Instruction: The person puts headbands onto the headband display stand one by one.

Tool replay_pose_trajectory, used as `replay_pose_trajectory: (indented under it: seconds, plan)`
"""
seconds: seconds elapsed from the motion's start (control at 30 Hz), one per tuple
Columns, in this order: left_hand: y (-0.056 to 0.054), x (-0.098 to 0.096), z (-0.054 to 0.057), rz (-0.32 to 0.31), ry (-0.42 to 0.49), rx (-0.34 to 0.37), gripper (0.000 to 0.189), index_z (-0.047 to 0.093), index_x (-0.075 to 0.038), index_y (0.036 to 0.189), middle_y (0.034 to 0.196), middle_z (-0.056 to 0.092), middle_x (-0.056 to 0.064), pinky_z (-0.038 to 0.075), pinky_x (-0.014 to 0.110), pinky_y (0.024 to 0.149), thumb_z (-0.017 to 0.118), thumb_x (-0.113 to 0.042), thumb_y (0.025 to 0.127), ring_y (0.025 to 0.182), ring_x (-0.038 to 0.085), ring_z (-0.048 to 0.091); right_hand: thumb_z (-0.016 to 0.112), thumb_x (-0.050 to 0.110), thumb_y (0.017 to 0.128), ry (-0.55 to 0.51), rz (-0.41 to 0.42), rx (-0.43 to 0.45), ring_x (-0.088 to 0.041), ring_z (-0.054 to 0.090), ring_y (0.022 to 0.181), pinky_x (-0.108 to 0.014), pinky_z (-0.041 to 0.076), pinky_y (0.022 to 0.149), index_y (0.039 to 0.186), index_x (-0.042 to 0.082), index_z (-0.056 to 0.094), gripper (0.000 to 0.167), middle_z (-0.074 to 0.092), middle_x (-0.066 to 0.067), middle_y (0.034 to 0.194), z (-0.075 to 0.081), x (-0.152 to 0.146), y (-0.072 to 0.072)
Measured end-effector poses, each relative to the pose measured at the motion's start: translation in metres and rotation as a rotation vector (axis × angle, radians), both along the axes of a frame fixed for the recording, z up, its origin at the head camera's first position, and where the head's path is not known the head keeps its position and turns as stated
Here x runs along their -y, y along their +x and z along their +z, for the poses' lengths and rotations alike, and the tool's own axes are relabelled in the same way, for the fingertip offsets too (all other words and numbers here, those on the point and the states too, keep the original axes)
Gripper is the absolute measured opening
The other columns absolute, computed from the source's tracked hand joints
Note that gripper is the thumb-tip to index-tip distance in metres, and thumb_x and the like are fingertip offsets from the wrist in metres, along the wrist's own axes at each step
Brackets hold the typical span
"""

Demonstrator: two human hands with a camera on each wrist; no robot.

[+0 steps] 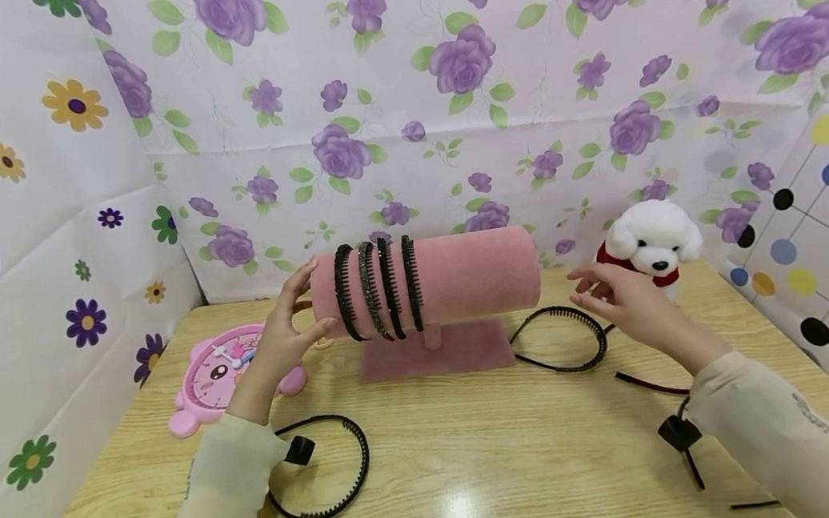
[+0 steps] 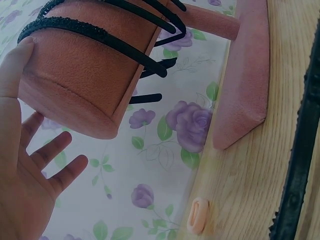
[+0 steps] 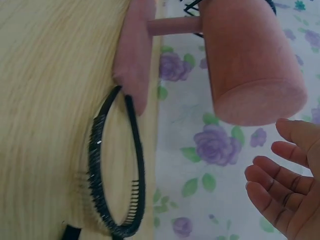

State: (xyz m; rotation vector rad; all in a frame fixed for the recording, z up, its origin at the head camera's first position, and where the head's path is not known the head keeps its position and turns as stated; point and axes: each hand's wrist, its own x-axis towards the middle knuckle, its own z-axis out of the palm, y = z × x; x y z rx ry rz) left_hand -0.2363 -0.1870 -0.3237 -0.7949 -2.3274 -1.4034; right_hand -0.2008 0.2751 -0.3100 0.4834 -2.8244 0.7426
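Note:
Several black toothed headbands [image 1: 391,289] sit around the left half of a pink padded roll [image 1: 476,275] on a stand with a flat pink base [image 1: 443,357]. At the roll's left end is my left hand [image 1: 287,320]. Its thumb touches the roll beside the outermost headband [image 2: 65,29], while other fingers spread past the end face. My right hand [image 1: 627,300] hovers off the roll's right end, fingers loosely bent and holding nothing. Below it, a black headband [image 3: 95,160] lies on the table with its tips by the base.
Another black headband [image 1: 363,455] lies at the front left, near a pink cartoon clock [image 1: 213,377]. Behind my right hand sits a white plush dog [image 1: 654,230]. More dark headbands [image 1: 647,385] lie partly hidden under the right forearm. A small peach-coloured band [image 2: 198,216] is on the table.

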Motion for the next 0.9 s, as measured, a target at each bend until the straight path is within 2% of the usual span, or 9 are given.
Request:
replay_pose_trajectory:
  seconds: [0.1, 0.23, 0.33, 0.47, 0.57, 0.73, 0.9]
  plan:
    - [0.002, -0.001, 0.001, -0.003, 0.005, -0.001, 0.078, 0.027, -0.008, 0.149, 0.156, 0.029, 0.016, 0.039, 0.041, 0.102, 0.065, 0.009, 0.083, 0.134, 0.025, 0.038, 0.059, 0.03, 0.096, 0.015, -0.001, 0.025, -0.017, 0.063, 0.084, -0.025, 0.051, 0.065, 0.125, 0.006, 0.059, 0.038, 0.068, -0.008, 0.099, -0.008, -0.006, -0.001]
    - [0.002, -0.002, 0.0, 0.002, 0.006, -0.009, 0.079, 0.028, -0.011, 0.15, 0.156, 0.03, 0.014, 0.039, 0.033, 0.101, 0.065, 0.009, 0.083, 0.133, 0.011, 0.038, 0.06, 0.026, 0.095, 0.036, -0.005, 0.038, -0.018, 0.063, 0.084, -0.026, 0.051, 0.065, 0.124, 0.003, 0.059, 0.037, 0.068, -0.01, 0.1, -0.018, -0.013, -0.002]
    - [-0.007, 0.002, -0.009, 0.006, 0.01, -0.01, 0.081, 0.027, -0.013, 0.151, 0.157, 0.029, 0.011, 0.039, 0.035, 0.102, 0.065, 0.009, 0.083, 0.132, 0.006, 0.037, 0.061, 0.025, 0.095, 0.039, -0.008, 0.044, -0.021, 0.064, 0.085, -0.03, 0.052, 0.067, 0.124, 0.002, 0.059, 0.037, 0.068, -0.013, 0.102, -0.026, -0.019, -0.004]
    - [-0.021, 0.008, -0.022, 0.006, 0.006, -0.016, 0.083, 0.026, -0.014, 0.152, 0.157, 0.029, 0.008, 0.038, 0.042, 0.102, 0.067, 0.008, 0.082, 0.134, 0.012, 0.037, 0.062, 0.025, 0.094, 0.032, -0.011, 0.074, -0.022, 0.064, 0.085, -0.031, 0.053, 0.068, 0.124, 0.001, 0.058, 0.038, 0.068, -0.016, 0.104, -0.036, -0.027, -0.007]
    - [-0.025, 0.01, -0.025, -0.003, 0.011, -0.012, 0.085, 0.026, -0.017, 0.152, 0.158, 0.029, 0.004, 0.038, 0.045, 0.102, 0.068, 0.005, 0.082, 0.135, 0.013, 0.037, 0.063, 0.022, 0.093, 0.029, -0.011, 0.103, -0.021, 0.063, 0.084, -0.028, 0.051, 0.065, 0.123, 0.0, 0.057, 0.037, 0.067, -0.017, 0.104, -0.042, -0.033, -0.009]
    - [-0.024, 0.011, -0.025, -0.014, 0.017, -0.01, 0.086, 0.026, -0.02, 0.152, 0.158, 0.028, 0.0, 0.038, 0.045, 0.102, 0.07, 0.004, 0.082, 0.134, 0.01, 0.037, 0.065, 0.019, 0.092, 0.048, -0.017, 0.131, -0.023, 0.064, 0.082, -0.029, 0.051, 0.063, 0.119, -0.002, 0.058, 0.035, 0.068, -0.016, 0.098, -0.05, -0.038, -0.013]
    - [-0.011, 0.004, -0.013, -0.001, 0.004, -0.001, 0.082, 0.026, -0.014, 0.151, 0.158, 0.028, 0.007, 0.038, 0.04, 0.102, 0.067, 0.007, 0.083, 0.133, 0.007, 0.037, 0.065, 0.015, 0.091, 0.088, -0.021, 0.178, -0.021, 0.064, 0.076, -0.029, 0.049, 0.06, 0.118, -0.005, 0.057, 0.035, 0.069, -0.014, 0.09, -0.059, -0.043, -0.016]
